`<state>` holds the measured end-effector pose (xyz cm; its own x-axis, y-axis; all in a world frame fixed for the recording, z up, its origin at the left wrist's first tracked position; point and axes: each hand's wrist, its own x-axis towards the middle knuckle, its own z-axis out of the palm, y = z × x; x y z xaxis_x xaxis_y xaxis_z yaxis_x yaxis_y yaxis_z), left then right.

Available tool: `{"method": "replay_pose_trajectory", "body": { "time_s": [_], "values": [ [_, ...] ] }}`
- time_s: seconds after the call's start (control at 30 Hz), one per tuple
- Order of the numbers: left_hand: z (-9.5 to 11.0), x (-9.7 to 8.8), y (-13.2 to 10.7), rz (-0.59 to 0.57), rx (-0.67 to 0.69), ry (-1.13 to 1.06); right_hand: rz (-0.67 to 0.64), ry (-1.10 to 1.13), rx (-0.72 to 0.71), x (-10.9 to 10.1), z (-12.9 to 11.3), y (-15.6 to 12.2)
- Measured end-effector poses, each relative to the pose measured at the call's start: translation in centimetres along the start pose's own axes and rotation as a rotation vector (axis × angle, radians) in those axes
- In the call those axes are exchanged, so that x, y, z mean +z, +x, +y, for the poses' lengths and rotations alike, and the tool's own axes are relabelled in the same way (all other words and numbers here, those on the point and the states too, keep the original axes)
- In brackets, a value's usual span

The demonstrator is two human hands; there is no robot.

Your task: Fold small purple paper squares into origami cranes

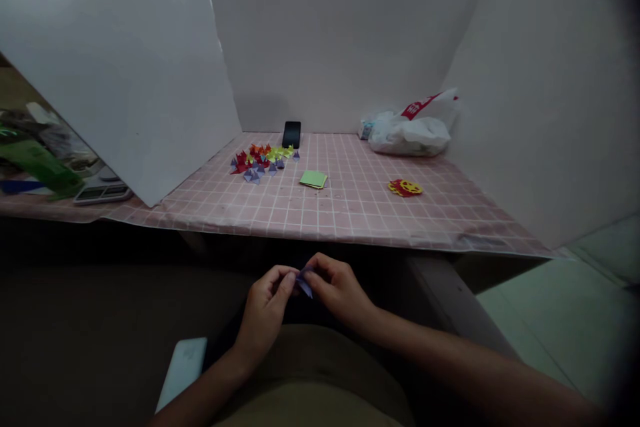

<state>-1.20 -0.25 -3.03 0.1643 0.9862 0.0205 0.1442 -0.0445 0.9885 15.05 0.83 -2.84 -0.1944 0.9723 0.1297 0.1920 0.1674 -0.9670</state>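
My left hand and my right hand meet over my lap, below the table's front edge. Both pinch a small purple folded paper piece between their fingertips. On the pink checked tablecloth lies a cluster of several small folded paper pieces in red, orange, yellow, green and purple. A stack of green paper squares lies just right of that cluster. A red and yellow pile of paper lies further right.
A black phone leans at the back wall. A white plastic bag sits at the back right. White boards wall the table on three sides. A calculator and clutter lie at the far left. A pale phone-like object rests by my left forearm.
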Motion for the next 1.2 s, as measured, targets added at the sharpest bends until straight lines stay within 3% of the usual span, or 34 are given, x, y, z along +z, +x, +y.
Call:
{"method": "replay_pose_trajectory", "body": {
  "time_s": [0.5, 1.2],
  "values": [
    [0.30, 0.56, 0.09, 0.030, -0.120, -0.145, -0.007, -0.088, -0.047, 0.12, 0.14, -0.25],
    [0.45, 0.33, -0.13, 0.051, -0.125, -0.102, -0.078, -0.052, -0.037, -0.09, 0.05, -0.24]
  ]
}}
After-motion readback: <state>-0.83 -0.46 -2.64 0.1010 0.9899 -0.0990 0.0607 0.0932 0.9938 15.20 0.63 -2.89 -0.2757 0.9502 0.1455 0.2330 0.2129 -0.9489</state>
